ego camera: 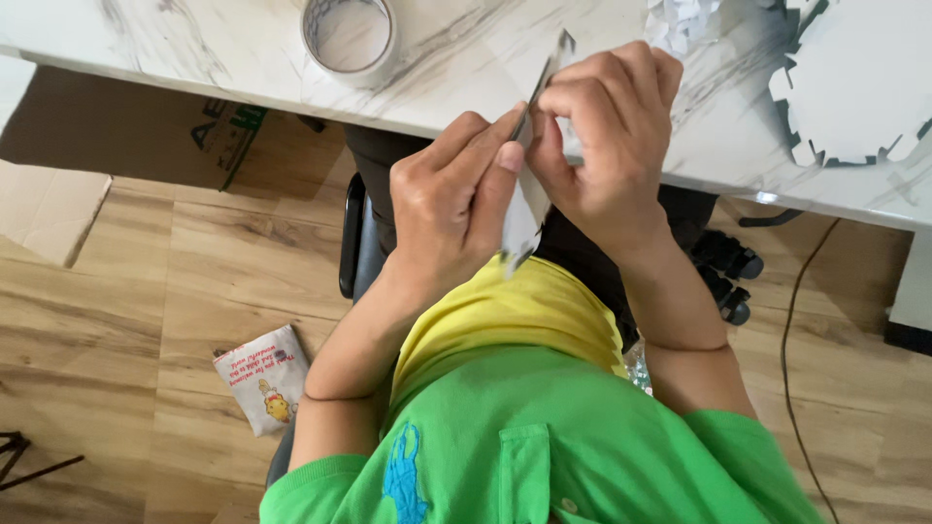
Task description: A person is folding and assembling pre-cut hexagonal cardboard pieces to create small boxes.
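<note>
Card [522, 218] pinched between left hand [451, 209] and right hand [607, 136], long axis running fingertips-to-wrists, above worktop [194, 49] edge.

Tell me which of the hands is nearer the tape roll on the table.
Left. The left hand is just below and right of the tape roll; the right hand lies farther right, both pinching the grey card piece.

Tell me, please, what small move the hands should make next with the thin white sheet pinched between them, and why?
Probably slide the left hand a little along the white sheet and press the fold flat. Both hands grip it edge-on over the lap, the right hand pinching its upper part, and its lower end hangs free, off the marble table.
</note>
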